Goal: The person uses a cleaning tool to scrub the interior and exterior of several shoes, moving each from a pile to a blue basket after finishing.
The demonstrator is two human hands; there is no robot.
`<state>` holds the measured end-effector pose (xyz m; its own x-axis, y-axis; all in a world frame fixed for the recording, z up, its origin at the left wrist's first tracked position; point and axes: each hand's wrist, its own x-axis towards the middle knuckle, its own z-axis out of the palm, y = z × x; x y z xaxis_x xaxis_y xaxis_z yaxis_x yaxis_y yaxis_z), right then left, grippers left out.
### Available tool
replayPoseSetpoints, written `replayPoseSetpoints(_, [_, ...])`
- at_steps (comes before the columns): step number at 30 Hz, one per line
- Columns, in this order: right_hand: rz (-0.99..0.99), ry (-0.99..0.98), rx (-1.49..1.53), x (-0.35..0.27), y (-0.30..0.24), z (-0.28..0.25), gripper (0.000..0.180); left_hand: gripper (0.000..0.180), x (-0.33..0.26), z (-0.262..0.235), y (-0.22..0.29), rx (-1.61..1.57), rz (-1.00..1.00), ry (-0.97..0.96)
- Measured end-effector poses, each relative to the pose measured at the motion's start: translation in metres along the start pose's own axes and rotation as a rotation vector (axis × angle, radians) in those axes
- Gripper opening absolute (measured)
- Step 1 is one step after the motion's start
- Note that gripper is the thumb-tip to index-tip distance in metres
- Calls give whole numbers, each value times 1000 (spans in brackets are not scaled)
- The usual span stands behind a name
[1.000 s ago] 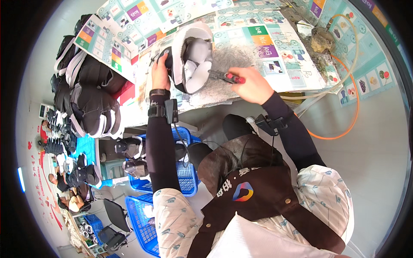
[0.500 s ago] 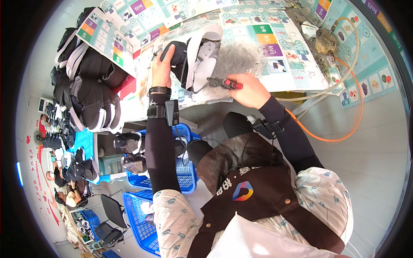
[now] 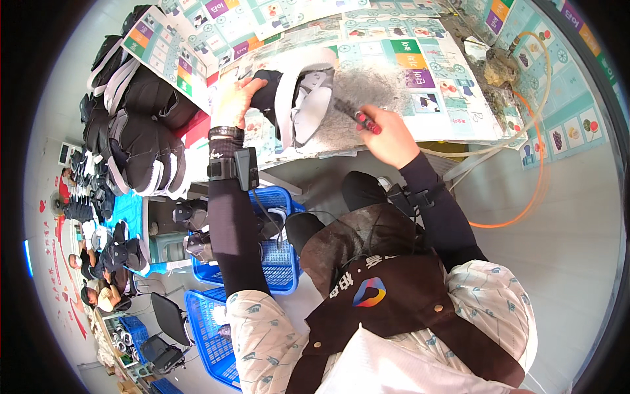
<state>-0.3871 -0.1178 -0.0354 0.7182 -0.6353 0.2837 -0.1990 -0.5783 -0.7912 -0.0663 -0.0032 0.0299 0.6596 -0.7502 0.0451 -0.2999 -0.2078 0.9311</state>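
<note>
Gripping the red-and-black tool (image 3: 348,109) in the right hand (image 3: 391,136), near the black-and-white piece (image 3: 312,113); grasping that by its black end in the left hand (image 3: 234,102), over smudged paper (image 3: 373,85). Best to brace firmly, tilting gently, angling lightly.

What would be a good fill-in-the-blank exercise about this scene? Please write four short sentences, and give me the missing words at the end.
1. The left hand holds a ____-and-white cap.
2. The right hand holds a dark tool with ____ parts.
3. The pile of caps stands to the person's ____.
4. The plastic baskets are coloured ____.

Missing words: black; red; left; blue.
</note>
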Motion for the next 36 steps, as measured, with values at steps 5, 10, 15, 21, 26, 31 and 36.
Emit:
replayPoseSetpoints(5, [-58,-41,68,-4,-7,-4,23,26,33,-36,-24,307,-76,-115])
replayPoseSetpoints(10, [-41,-78,90,-12,-7,0,21,42,15,0,-1,451,-34,-39])
replayPoseSetpoints(15, [-56,-116,114,-15,-11,-2,22,42,0,-3,16,620,25,1])
replayPoseSetpoints(21, [-62,-12,141,-6,-15,-12,26,25,8,1,17,13,324,240])
replayPoseSetpoints(26, [-127,-66,128,16,-29,0,23,46,48,-21,-107,131,245,307])
replayPoseSetpoints(31, [-48,-71,-66,33,-15,-6,16,48,14,22,-76,327,210,300])
replayPoseSetpoints(36, [-79,-96,-84,39,-6,-11,20,43,3,32,-50,352,284,346])
